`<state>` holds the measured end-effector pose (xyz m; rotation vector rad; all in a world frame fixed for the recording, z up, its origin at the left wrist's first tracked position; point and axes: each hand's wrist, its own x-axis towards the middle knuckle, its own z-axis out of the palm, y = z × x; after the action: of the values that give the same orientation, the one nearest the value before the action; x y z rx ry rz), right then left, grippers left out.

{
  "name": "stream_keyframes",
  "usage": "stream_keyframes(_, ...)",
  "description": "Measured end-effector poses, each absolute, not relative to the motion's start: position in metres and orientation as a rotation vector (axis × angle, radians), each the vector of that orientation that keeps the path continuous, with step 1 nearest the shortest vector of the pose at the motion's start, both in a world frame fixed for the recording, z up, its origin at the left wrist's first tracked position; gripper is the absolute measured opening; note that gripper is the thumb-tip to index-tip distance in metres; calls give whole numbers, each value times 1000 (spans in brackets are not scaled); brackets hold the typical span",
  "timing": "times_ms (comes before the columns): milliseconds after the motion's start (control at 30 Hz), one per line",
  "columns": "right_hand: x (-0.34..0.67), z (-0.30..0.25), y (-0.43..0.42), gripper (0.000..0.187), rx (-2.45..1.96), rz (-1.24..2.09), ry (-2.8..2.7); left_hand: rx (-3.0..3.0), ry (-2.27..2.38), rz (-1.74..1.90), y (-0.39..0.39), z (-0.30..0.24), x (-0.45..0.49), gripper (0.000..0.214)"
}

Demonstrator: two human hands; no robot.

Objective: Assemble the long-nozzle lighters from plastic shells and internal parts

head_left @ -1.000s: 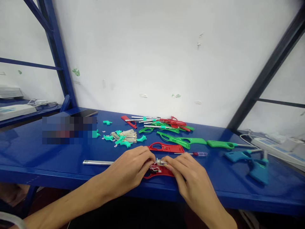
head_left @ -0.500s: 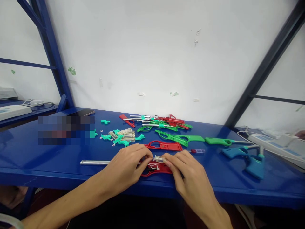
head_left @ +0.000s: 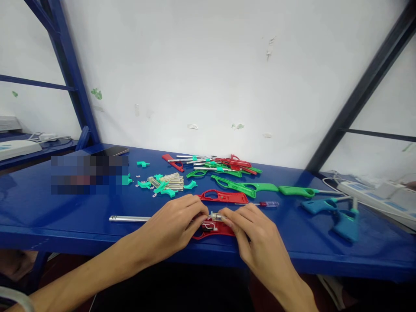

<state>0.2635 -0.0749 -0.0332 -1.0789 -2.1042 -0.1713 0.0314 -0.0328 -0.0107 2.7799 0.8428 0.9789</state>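
A red plastic handle shell (head_left: pixel 214 229) lies at the near edge of the blue table (head_left: pixel 48 212), with small metal and white parts in it. My left hand (head_left: pixel 175 225) and my right hand (head_left: pixel 255 236) meet over it, fingers pinched on a small clear and metal part (head_left: pixel 217 216) held above the shell. A silver metal tube (head_left: pixel 128 219) sticks out to the left from under my left hand. A second red shell half (head_left: pixel 224 197) lies just behind my hands.
Behind are a small red-handled screwdriver (head_left: pixel 264 204), green shells (head_left: pixel 247 187), a heap of red and green parts with rods (head_left: pixel 221 167), teal triggers with metal pieces (head_left: pixel 167 184), and teal handles (head_left: pixel 338 212) at right. A power strip (head_left: pixel 373 195) lies far right, a phone (head_left: pixel 112 151) back left.
The view has shifted slightly; my hands stay in the same spot on the red shell, with only small finger movement on the little part.
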Motion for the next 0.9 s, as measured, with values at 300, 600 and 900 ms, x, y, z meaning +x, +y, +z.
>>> stream_keyframes(300,264,-34,-74,22,-1064,-203,-2131,2796,816,989,-31,-13,31,21)
stream_keyframes(600,263,-31,-77,21,-1131,-74,-2101,2708,828,996,-31,-12,31,17)
stream_keyframes(900,263,-26,-80,25,-1167,-28,-2039,2654,860,1008,-41,0,32,27)
